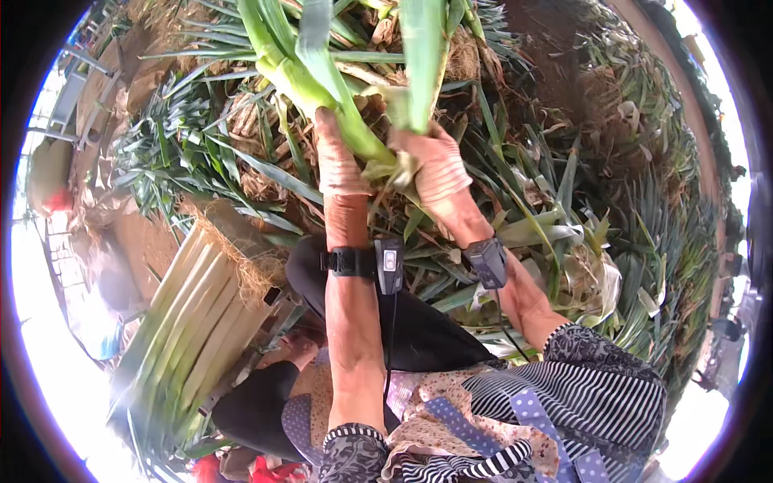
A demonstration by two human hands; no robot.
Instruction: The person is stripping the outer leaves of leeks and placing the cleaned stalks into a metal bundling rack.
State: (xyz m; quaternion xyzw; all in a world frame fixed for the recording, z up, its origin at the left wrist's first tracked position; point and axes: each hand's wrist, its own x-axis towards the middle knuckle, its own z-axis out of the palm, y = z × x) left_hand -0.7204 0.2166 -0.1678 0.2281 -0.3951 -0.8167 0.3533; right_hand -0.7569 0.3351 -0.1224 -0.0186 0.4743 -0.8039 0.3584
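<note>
My left hand point(338, 161), in a pale work glove, is closed around the thick green stalk of a leek point(354, 129). The leek slants from the upper left, where its leaves spread, down to its lower end between my hands. My right hand point(439, 169), gloved too, is closed around the base of a broad green leaf point(423, 64) standing upright beside the stalk. Its fingers are partly blurred. Dry, pale outer skin point(394, 171) hangs at the leek's lower end, between my two hands.
Rooted, untrimmed leeks point(258, 121) lie heaped ahead. To the left rests a stack of clean white leeks point(193, 310), roots toward me. Stripped husks point(580, 274) cover the ground on the right, beside a long bank of green leaves point(660, 209). A metal frame point(76, 97) stands far left.
</note>
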